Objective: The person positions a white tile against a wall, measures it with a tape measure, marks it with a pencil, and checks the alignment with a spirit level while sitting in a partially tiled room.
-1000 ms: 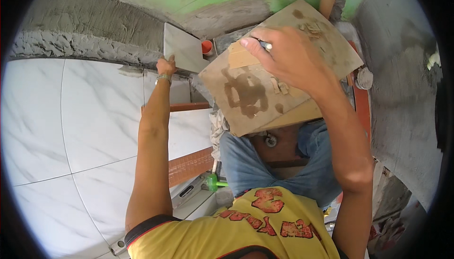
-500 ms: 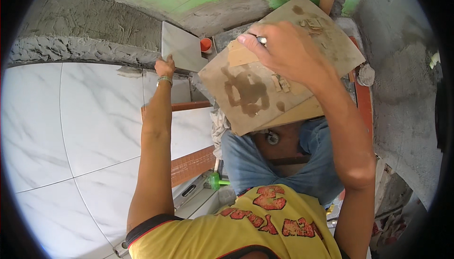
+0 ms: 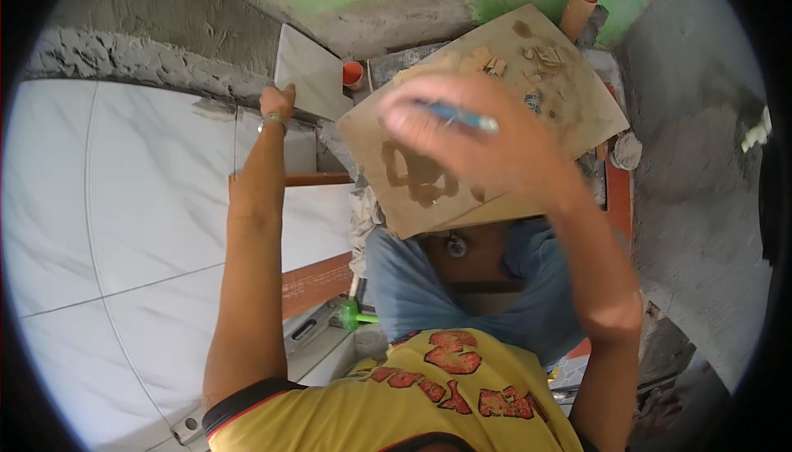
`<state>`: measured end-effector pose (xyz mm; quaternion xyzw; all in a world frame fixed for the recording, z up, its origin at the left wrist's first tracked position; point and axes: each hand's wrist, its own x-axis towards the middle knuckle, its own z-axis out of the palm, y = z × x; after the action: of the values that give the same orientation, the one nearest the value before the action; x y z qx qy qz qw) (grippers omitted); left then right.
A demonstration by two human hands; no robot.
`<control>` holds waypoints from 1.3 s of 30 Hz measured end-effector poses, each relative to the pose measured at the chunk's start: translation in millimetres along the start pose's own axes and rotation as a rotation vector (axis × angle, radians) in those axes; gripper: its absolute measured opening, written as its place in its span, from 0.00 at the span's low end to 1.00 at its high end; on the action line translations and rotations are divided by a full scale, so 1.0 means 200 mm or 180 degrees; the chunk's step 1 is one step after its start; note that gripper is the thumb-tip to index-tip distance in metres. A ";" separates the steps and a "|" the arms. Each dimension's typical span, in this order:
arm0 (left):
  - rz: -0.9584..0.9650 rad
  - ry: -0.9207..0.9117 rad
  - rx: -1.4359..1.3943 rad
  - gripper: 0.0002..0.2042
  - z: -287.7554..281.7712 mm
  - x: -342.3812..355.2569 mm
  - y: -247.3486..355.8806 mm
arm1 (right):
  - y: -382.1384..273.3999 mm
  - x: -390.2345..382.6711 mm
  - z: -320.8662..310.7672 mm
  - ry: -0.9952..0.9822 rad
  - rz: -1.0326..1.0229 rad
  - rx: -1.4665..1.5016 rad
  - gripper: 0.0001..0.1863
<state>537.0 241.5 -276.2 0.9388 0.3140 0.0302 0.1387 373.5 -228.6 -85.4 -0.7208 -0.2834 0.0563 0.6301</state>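
The left hand (image 3: 277, 102) reaches out at arm's length and rests its fingers on the lower corner of a small grey tile piece (image 3: 312, 81), which stands propped at the edge of the white tiled surface (image 3: 157, 204), just below the band of rough grey mortar (image 3: 140, 60) and beside a short orange pipe stub (image 3: 353, 73). The fingers look curled lightly against the tile's edge rather than wrapped round it, so this reads as steadying, not a full grip. The right hand (image 3: 478, 134) is raised close to the camera and blurred; it is closed round a blue pen or pencil (image 3: 458, 115), held between fingers and thumb, and it hovers over a brown tile (image 3: 462, 122) that lies face-down across the blue-trousered lap, stained with damp patches and carrying small broken chips near its far corner. To do this well, I judge that the grey piece should be kept pressed flat and still against the white tiles while its fit is checked, since a slip at that reach would throw off any mark taken from it. The pencil wants a firm, low hold and a slow stroke, with the brown tile braced so that it cannot rock on the knees. Loose chips should be brushed aside first, as they could lift the pencil off its line. An orange pipe (image 3: 579, 8) stands well clear beyond.
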 end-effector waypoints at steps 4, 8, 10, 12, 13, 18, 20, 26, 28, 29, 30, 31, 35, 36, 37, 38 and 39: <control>0.0096 0.0046 0.0264 0.32 0.08 0.17 -0.17 | -0.32 -0.14 0.19 -0.1420 0.0120 0.2660 0.16; 0.0824 -0.0192 0.0471 0.30 0.07 0.24 -0.34 | -0.34 -0.29 0.30 -0.1561 -0.0124 0.3789 0.16; 0.0547 -0.0584 -0.0060 0.29 0.13 0.12 -0.17 | -0.30 -0.31 0.35 -0.1409 -0.0102 0.3884 0.16; 0.0040 -0.0074 -0.0261 0.29 0.05 0.10 -0.15 | -0.32 -0.32 0.37 -0.1391 -0.0179 0.3907 0.15; 0.0027 -0.0004 -0.0207 0.29 0.03 0.08 -0.14 | -0.31 -0.32 0.36 -0.1347 -0.0190 0.3904 0.15; 0.0067 0.0018 0.0094 0.27 -0.02 0.02 -0.09 | -0.34 -0.31 0.38 -0.1308 -0.0291 0.3698 0.15; -0.0081 -0.0060 -0.0238 0.27 -0.02 0.05 -0.13 | -0.37 -0.29 0.38 -0.1274 -0.0413 0.3541 0.15; -0.0151 0.0064 -0.0218 0.27 0.04 -0.02 0.01 | -0.44 -0.26 0.33 -0.0331 -0.1318 0.2263 0.15; -0.0394 -0.0382 -0.0505 0.26 -0.02 -0.05 0.00 | -0.45 -0.25 0.30 -0.0240 -0.1230 0.1413 0.15; -0.0413 -0.0339 -0.0547 0.26 -0.01 -0.03 -0.01 | -0.45 -0.22 0.26 -0.0451 -0.0921 0.0795 0.14; -0.0306 -0.0188 -0.0382 0.26 -0.02 -0.05 -0.02 | -0.46 -0.19 0.21 -0.0710 -0.0700 0.0165 0.13; -0.0203 -0.0050 -0.0230 0.26 -0.02 -0.05 -0.03 | -0.40 -0.18 0.24 -0.0732 -0.0757 -0.1064 0.14; -0.0291 0.0074 -0.0441 0.24 -0.03 -0.07 -0.04 | -0.20 -0.29 0.33 -0.1396 -0.0512 -0.2177 0.17; -0.0298 0.0097 -0.0498 0.24 -0.03 -0.09 -0.01 | -0.18 -0.31 0.35 -0.1738 -0.0224 -0.2159 0.16; -0.0184 0.0033 -0.0406 0.24 -0.04 -0.11 0.03 | -0.17 -0.31 0.36 -0.1910 -0.0093 -0.2176 0.16; -0.0068 -0.0028 -0.0311 0.24 -0.05 -0.12 0.07 | -0.17 -0.31 0.36 -0.2078 0.0044 -0.2193 0.16; -0.0104 0.0005 -0.0336 0.24 -0.06 -0.14 0.06 | -0.17 -0.30 0.37 -0.1945 -0.0166 -0.2208 0.15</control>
<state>520.2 218.0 -260.2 0.9248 0.3274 0.0451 0.1882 278.8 -191.5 -84.5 -0.8320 -0.4762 0.1521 0.2406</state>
